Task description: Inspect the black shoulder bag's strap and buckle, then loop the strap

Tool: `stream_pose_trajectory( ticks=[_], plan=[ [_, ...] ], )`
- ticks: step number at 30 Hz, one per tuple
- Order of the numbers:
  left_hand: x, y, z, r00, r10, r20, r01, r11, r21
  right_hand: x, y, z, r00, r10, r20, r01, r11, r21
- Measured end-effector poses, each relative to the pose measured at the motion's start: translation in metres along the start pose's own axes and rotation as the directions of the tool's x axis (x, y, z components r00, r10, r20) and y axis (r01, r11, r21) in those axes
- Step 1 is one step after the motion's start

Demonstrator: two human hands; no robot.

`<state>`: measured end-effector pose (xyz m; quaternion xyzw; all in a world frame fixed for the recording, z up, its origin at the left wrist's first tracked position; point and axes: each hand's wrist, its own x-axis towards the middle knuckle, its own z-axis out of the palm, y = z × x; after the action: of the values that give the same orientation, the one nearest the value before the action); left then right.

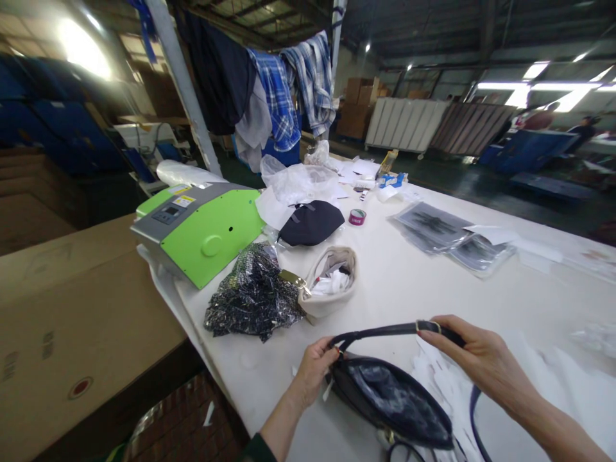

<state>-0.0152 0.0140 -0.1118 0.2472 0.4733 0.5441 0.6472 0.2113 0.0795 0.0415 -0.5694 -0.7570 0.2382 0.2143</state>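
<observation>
Pinching the dark strap (385, 331) at both ends, our left hand (315, 366) and right hand (474, 353) stretched it crosswise just above the navy bag (392, 401) at the table's (409, 282) near edge.

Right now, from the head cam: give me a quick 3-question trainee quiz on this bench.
1. True or false: both hands grip the strap of the dark handbag.
2. Which thing lies nearest the green machine?
A. roll of tape
B. crinkled dark plastic bag
C. flat clear packets
3. Fill in: the cream bag is stuffed with white ____.

Key
1. True: the left hand holds the strap where it meets the bag, and the right hand pinches it near the buckle.
2. B
3. paper
</observation>
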Motion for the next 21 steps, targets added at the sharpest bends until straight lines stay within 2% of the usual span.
stream_pose_trajectory(
  ticks=[5,9,15,18,21],
  plan=[
    [0.003,-0.002,0.003,0.996,-0.008,-0.089,0.013,0.999,0.053,-0.003,0.005,0.001,1.0,0.006,-0.007,-0.007,1.0,-0.009],
    [0.008,-0.004,0.008,0.982,0.058,-0.181,-0.024,0.983,0.184,-0.005,0.005,0.001,1.0,0.012,-0.018,-0.012,1.0,0.012],
    [0.013,-0.005,0.017,0.897,0.257,-0.359,-0.078,0.893,0.444,-0.008,-0.002,0.001,0.997,-0.056,-0.05,0.058,0.998,0.034],
    [0.012,-0.003,0.021,0.882,0.292,-0.369,-0.086,0.871,0.483,-0.007,-0.003,0.0,0.991,-0.092,-0.095,0.094,0.995,0.022],
    [0.012,-0.001,0.021,0.916,0.273,-0.294,-0.117,0.882,0.456,-0.002,0.001,-0.002,0.99,-0.081,-0.114,0.084,0.996,0.016]
  ],
)
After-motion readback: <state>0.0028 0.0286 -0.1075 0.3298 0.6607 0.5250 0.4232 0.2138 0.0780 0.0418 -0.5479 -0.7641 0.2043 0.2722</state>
